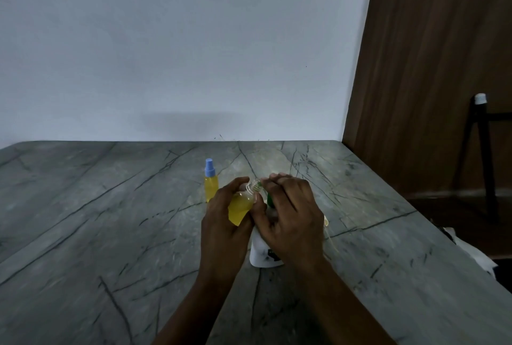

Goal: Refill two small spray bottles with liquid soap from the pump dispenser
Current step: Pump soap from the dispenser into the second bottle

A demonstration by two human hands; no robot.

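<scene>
Bottle (240, 207) sat tilted in the gripping left hand (221, 233), neck pointing right toward the right hand (291, 214), which pinched a green part (270, 200) there.

Both my hands meet close together ahead of me, forearms reaching in from the bottom edge.

My left hand (224, 231) curls round a small bottle (239, 207) and holds it tilted. My right hand (291, 214) sits just beside it, back toward the camera, fingers bent, tips near the bottle's neck. I cannot tell whether they grip anything. The forearms converge, the right coming from the lower right.
</scene>
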